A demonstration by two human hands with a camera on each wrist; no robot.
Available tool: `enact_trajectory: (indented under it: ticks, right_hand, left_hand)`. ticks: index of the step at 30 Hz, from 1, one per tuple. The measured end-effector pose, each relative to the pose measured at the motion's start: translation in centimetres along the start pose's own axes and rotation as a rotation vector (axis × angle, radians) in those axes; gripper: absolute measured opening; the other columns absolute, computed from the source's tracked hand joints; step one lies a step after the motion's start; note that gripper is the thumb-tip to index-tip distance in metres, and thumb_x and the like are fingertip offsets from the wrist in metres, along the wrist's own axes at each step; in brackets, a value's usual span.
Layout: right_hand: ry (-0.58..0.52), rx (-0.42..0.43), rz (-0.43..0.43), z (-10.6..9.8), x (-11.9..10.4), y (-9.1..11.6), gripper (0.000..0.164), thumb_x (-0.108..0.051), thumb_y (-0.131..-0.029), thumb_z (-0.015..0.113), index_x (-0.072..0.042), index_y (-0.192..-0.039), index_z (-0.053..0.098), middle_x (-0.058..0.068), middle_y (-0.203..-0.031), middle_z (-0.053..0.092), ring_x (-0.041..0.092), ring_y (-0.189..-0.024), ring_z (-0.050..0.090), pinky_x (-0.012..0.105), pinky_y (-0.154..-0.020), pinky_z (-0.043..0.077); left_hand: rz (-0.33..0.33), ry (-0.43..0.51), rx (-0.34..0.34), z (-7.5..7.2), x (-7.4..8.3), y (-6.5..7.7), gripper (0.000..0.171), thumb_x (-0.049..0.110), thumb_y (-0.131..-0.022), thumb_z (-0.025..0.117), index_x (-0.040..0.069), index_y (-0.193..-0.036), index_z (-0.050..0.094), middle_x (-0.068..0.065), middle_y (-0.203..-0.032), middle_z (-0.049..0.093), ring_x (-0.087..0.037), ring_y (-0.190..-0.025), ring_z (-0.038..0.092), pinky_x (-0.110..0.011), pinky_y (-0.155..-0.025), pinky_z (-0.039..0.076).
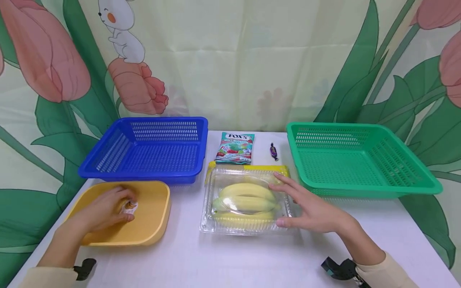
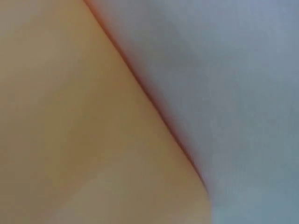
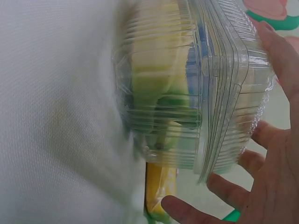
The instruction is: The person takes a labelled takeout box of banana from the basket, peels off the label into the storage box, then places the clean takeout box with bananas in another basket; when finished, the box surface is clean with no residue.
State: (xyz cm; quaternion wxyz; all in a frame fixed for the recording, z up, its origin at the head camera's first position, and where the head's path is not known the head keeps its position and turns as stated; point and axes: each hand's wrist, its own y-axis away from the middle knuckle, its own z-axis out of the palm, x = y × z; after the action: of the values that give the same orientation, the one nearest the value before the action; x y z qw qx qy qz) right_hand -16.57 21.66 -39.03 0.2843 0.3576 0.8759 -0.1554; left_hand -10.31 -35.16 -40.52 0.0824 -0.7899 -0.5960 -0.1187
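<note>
Yellow plastic forms the tray (image 1: 151,224) at the near left of the white table (image 1: 223,260), and the left hand (image 1: 108,210) lies inside it, fingers curled round a small white item (image 1: 129,207) that is pinched against the tray floor; what the item is cannot be told. The left wrist view shows only a blur of the tray's yellow wall (image 2: 70,116) against the table (image 2: 233,93). Behind the tray, touching or just beside its far edge, stands a blue basket (image 1: 144,174). In the middle of the table sits a clear clamshell box (image 1: 248,230) with bananas (image 1: 246,198) inside, its lid closed over them. Behind the box lies a candy bag (image 1: 235,148), with a small purple wrapped sweet (image 1: 274,151) just to its right. The right hand (image 1: 309,206) is spread, fingers straight and apart, lying against the right side of the box, fingertips on the lid's right edge and the thumb near the front corner. The right wrist view shows the same box (image 3: 187,93) close up, with the fingers (image 3: 233,191) open beside it and gripping nothing. At the far right stands a green basket (image 1: 360,188), near the box but apart from it.
</note>
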Motion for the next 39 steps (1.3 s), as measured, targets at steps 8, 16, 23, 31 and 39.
enact_trajectory:
  ticks: [8,16,23,31,39]
  right_hand:
    - [0.005,-0.001,0.014,0.0,0.0,0.0,0.083,-0.054,-0.088,0.078,-0.028,-0.157,0.041,-0.005,-0.172,0.013,0.040,-0.153,0.026,0.059,-0.098,0.053]
    - [0.011,-0.006,0.020,-0.1,-0.3,0.1,0.083,-0.054,-0.087,0.078,-0.028,-0.157,0.041,-0.005,-0.172,0.013,0.040,-0.152,0.027,0.059,-0.098,0.053]
    - [0.035,-0.015,0.031,-0.3,-0.5,-0.1,0.083,-0.057,-0.087,0.077,-0.028,-0.156,0.041,-0.005,-0.172,0.014,0.040,-0.153,0.026,0.062,-0.102,0.048]
    - [0.068,-0.037,0.079,-0.8,-1.2,-0.5,0.087,-0.065,-0.085,0.074,-0.032,-0.157,0.040,-0.008,-0.172,0.012,0.038,-0.155,0.023,0.066,-0.109,0.041]
    - [0.052,-0.048,0.073,-0.8,-1.5,-0.3,0.087,-0.064,-0.084,0.075,-0.030,-0.157,0.041,-0.006,-0.172,0.013,0.038,-0.155,0.023,0.067,-0.109,0.040]
  left_hand:
    - [-0.043,0.028,-0.062,0.0,-0.1,-0.8,0.020,0.015,-0.084,0.085,0.019,-0.092,0.067,0.005,-0.095,0.058,-0.019,-0.091,0.054,-0.036,-0.082,0.053]
    - [-0.036,0.005,-0.065,0.1,-0.5,0.0,0.032,0.031,-0.075,0.092,0.021,-0.097,0.071,-0.007,-0.115,0.067,-0.036,-0.106,0.060,-0.063,-0.100,0.048]
    - [-0.022,-0.018,-0.052,0.0,-1.1,0.0,0.059,0.038,-0.073,0.091,0.006,-0.119,0.073,-0.019,-0.128,0.065,-0.047,-0.119,0.057,-0.068,-0.103,0.042]
    - [-0.061,0.058,-0.063,0.2,-0.9,0.7,0.076,0.044,-0.074,0.090,0.001,-0.132,0.066,-0.026,-0.136,0.055,-0.049,-0.125,0.049,-0.070,-0.104,0.039]
    - [-0.159,0.110,-0.083,0.0,-0.2,1.5,0.081,0.059,-0.077,0.082,0.006,-0.136,0.062,-0.029,-0.141,0.051,-0.052,-0.127,0.046,-0.072,-0.103,0.037]
